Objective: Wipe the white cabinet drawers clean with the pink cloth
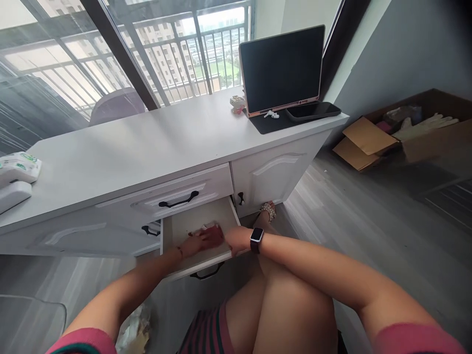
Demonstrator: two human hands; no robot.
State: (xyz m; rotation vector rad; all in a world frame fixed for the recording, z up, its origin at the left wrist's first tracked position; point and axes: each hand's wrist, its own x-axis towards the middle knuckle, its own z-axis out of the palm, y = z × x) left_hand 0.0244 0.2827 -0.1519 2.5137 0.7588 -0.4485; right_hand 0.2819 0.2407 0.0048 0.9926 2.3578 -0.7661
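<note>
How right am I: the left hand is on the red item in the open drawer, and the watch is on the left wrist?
Not quite: the watch is on the right wrist, as the head view shows. The left hand is indeed on the red item in the open drawer.

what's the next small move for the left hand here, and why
I'd probably slide the red cloth a little along the drawer floor: the left hand is already on it, the floor shows around it, and the right hand is at the drawer's right side, where it could likely steady things.
</note>
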